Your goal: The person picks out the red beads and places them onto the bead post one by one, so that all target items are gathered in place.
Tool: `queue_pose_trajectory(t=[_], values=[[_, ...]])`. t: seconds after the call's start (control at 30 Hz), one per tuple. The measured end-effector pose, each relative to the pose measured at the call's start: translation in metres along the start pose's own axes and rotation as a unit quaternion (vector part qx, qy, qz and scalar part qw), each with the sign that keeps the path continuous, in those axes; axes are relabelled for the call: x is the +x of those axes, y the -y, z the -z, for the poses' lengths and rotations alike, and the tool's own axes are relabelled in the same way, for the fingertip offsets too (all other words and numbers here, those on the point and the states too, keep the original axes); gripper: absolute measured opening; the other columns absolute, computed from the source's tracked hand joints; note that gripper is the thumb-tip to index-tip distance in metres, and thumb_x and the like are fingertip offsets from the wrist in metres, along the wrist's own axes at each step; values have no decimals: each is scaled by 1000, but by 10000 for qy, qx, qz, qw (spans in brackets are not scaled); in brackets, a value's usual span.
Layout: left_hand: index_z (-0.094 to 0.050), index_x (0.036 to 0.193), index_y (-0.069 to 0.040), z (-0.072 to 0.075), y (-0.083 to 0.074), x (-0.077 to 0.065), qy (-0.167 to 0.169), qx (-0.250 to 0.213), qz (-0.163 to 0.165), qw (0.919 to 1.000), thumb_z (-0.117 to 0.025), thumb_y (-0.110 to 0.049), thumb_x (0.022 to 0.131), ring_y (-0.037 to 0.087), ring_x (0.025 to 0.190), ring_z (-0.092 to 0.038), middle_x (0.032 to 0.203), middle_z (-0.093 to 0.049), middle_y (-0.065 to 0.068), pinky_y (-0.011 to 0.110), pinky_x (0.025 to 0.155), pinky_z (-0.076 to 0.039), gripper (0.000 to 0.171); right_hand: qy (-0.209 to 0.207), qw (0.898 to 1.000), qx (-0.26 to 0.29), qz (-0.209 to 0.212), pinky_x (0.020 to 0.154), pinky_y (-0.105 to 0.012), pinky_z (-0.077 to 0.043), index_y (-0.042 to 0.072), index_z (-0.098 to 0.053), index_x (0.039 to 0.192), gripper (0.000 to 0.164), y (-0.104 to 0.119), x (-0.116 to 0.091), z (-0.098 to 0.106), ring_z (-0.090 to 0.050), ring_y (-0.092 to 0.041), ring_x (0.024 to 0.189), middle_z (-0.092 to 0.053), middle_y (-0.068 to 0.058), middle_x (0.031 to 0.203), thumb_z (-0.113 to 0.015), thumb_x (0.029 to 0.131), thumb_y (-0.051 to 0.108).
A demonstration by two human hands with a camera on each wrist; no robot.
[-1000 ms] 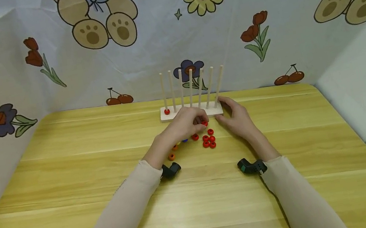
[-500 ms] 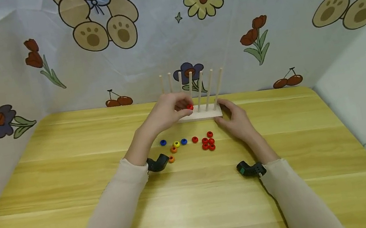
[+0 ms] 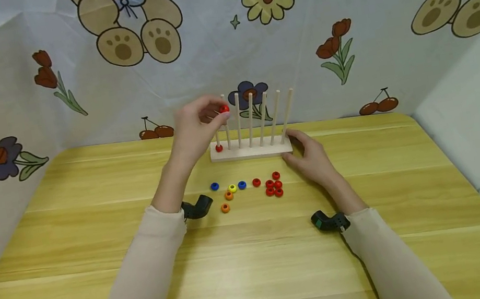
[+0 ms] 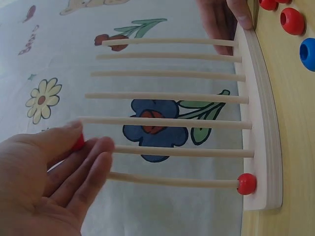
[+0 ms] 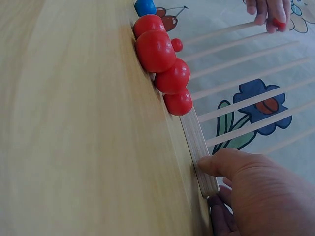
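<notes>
My left hand [image 3: 192, 128] pinches a red bead [image 3: 224, 108] between thumb and fingertips, up at the tips of the left pegs. In the left wrist view, the held bead [image 4: 78, 142] is mostly covered by the fingers. The wooden peg rack [image 3: 250, 152] has a row of several thin upright pegs. Another red bead [image 3: 218, 148] sits at the bottom of the leftmost peg; the other pegs are bare lower down. At the rack's right end, my right hand [image 3: 313, 158] grips the base, its thumb on the front edge and its fingers behind.
In front of the rack lie several loose red beads [image 3: 269, 183], two blue beads [image 3: 242, 185], a yellow bead [image 3: 233, 188] and two orange beads [image 3: 225, 208]. A cloth printed with bears and flowers [image 3: 207, 70] hangs behind the wooden table [image 3: 270, 271].
My left hand has picked a red bead up from beside the red group and carried it left and up to the peg tips. The right hand stays on the rack's end.
</notes>
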State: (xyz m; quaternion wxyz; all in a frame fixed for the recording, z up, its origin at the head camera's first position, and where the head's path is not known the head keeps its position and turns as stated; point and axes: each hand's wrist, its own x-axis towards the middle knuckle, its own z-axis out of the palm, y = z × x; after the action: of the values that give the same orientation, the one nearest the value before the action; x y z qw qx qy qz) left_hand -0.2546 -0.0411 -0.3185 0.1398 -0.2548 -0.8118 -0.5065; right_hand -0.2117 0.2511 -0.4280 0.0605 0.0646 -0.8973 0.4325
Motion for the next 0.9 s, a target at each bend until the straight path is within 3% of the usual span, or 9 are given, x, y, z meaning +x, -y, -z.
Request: queue_pose_trajectory(t=[0.23,0.43,0.67,0.9], values=[[-77,118,-6,2,0,0,-1015,-263,-473,9934,-77,-14,98,16,84,-73,102,-79,7,20,76,-57,21,-4,10000,17,-16,126,-49,-34,1,-43,158,65,0,0,0,-43,-36,152,-46,-22,161,-70,100,11],[-77,119,-5,2,3,2,-1519,-342,-686,9854,-76,-11,98,21,85,-74,107,-79,9,18,74,-57,21,11,10000,6,9,126,-49,-33,1,-42,158,65,1,0,0,-43,-37,152,-45,-22,162,-70,101,12],[-76,121,-2,-4,5,2,-1396,-542,-530,9873,-74,-1,97,29,82,-74,108,-77,15,20,71,-59,24,18,10000,4,-4,126,-49,-33,2,-43,158,63,0,0,0,-42,-36,153,-45,-21,162,-69,101,13],[-76,121,-2,-6,7,2,-1394,-585,-555,9870,-73,-4,99,29,77,-72,100,-75,16,39,70,-63,22,25,10000,1,1,125,-49,-34,2,-43,158,65,0,0,1,-43,-36,152,-45,-22,162,-70,101,12]])
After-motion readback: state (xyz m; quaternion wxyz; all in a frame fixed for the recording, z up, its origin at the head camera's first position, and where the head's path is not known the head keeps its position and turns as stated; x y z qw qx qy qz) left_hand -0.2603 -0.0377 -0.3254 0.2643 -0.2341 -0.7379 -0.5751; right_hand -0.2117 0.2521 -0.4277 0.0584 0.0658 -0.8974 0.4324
